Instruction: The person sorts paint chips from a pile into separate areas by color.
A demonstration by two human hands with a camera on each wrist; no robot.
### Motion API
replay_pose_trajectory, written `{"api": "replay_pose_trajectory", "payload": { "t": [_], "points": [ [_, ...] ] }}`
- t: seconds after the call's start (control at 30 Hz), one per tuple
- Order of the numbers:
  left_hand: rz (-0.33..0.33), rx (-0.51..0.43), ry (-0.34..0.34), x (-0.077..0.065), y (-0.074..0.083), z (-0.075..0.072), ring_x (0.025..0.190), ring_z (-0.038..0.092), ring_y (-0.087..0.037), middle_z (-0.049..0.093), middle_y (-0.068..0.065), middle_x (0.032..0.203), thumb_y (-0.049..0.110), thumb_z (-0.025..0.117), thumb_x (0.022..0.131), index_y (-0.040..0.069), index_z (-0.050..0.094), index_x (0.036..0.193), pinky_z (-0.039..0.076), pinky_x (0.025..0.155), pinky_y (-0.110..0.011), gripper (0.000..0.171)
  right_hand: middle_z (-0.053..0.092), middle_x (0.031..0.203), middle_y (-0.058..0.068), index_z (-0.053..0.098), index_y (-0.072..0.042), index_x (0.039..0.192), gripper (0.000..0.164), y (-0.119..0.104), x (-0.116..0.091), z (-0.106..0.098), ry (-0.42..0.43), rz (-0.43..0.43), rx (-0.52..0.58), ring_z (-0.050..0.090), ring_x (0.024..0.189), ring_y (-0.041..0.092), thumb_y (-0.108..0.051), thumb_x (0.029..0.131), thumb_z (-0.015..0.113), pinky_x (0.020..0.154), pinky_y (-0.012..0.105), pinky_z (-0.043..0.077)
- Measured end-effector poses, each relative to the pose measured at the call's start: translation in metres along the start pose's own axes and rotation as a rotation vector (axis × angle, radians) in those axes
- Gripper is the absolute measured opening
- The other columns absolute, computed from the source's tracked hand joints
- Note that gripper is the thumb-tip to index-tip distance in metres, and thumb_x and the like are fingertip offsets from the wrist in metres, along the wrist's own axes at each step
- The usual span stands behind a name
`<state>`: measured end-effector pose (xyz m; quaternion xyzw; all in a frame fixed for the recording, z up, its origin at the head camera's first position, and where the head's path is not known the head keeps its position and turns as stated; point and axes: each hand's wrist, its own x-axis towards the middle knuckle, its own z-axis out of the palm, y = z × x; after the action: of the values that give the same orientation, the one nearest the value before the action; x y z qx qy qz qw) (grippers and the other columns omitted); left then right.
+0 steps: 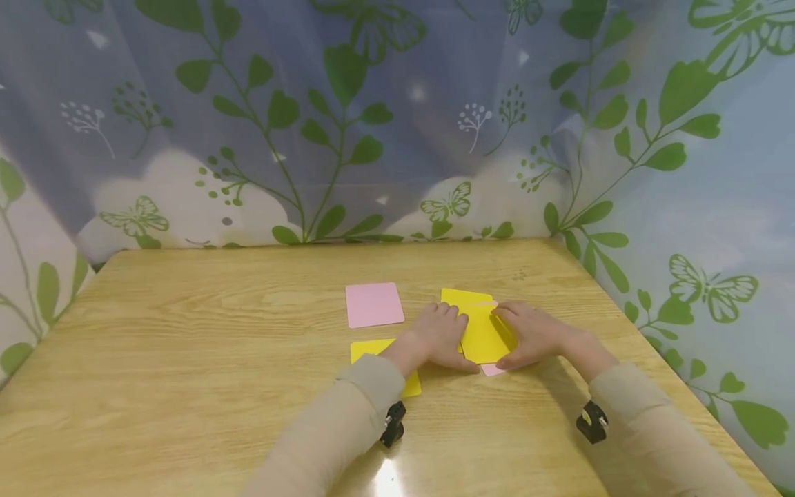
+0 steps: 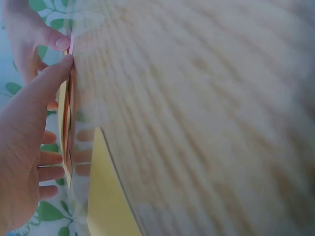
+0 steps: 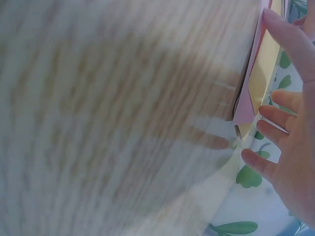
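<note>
A loose stack of square yellow and pink cards [image 1: 486, 335] lies between my two hands, its layers uneven. My left hand [image 1: 439, 335] holds the stack's left side, thumb along the near edge. My right hand [image 1: 534, 333] grips the right side between thumb and forefinger, and the top yellow card bows there. In the right wrist view, the other fingers [image 3: 273, 130] spread apart beside the stack. A pink corner [image 1: 493, 370] pokes out at the near edge. Another yellow card [image 2: 106, 196] lies on the table by my left wrist, partly hidden by the sleeve in the head view.
A single pink card [image 1: 375, 304] lies flat to the left of the stack on the wooden table [image 1: 186, 359]. A leaf-patterned curtain [image 1: 397, 138] stands along the table's back and right sides. Each forearm has a small black camera [image 1: 592, 422] beneath it.
</note>
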<state>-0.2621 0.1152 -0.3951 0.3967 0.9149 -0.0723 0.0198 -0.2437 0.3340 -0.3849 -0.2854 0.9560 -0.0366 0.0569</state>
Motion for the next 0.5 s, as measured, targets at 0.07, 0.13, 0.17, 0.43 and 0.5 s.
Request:
{"api": "replay_pose_trajectory", "payload": {
  "t": [0.07,0.13,0.17,0.43,0.5],
  "points": [
    [0.000,0.004,0.001,0.0012,0.0004,0.0018,0.112,0.044,-0.021,0.050,-0.006,0.121,0.081,0.042,0.072,0.011,0.046,0.129,0.032,0.099,-0.035,0.090,0.040,0.134,0.025,0.042,0.005,0.131,0.092,0.0004,0.0004,0.0007,-0.007,0.002,0.002,0.038,0.122,0.043,-0.058,0.070,0.068,0.095,0.057,0.035],
    [0.001,0.004,0.007,0.0021,0.0006,0.0025,0.110,0.044,-0.021,0.050,-0.006,0.119,0.080,0.042,0.073,0.012,0.046,0.128,0.032,0.098,-0.035,0.088,0.041,0.134,0.025,0.042,0.005,0.131,0.091,0.0002,0.0006,0.0007,-0.010,0.005,0.005,0.038,0.122,0.042,-0.057,0.070,0.069,0.095,0.057,0.035],
    [0.001,0.004,0.010,0.0026,0.0007,0.0027,0.110,0.044,-0.021,0.050,-0.005,0.119,0.080,0.042,0.073,0.012,0.046,0.128,0.032,0.098,-0.035,0.088,0.041,0.133,0.025,0.042,0.005,0.131,0.090,0.0002,0.0007,0.0007,-0.008,0.004,0.005,0.039,0.121,0.042,-0.056,0.071,0.069,0.095,0.056,0.036],
    [-0.001,-0.004,0.007,0.0042,0.0013,0.0021,0.110,0.043,-0.020,0.050,-0.005,0.120,0.079,0.043,0.074,0.014,0.045,0.130,0.031,0.099,-0.036,0.085,0.042,0.133,0.023,0.043,0.003,0.131,0.085,-0.0007,0.0026,0.0012,-0.008,0.012,0.020,0.040,0.121,0.040,-0.052,0.072,0.069,0.096,0.053,0.036],
    [-0.002,-0.007,0.001,0.0042,0.0018,0.0020,0.110,0.043,-0.020,0.050,-0.005,0.120,0.079,0.042,0.074,0.014,0.045,0.131,0.032,0.098,-0.035,0.086,0.040,0.134,0.022,0.042,0.002,0.132,0.086,-0.0005,0.0031,0.0020,-0.015,0.025,0.029,0.039,0.122,0.039,-0.053,0.072,0.069,0.097,0.052,0.036]
  ]
}}
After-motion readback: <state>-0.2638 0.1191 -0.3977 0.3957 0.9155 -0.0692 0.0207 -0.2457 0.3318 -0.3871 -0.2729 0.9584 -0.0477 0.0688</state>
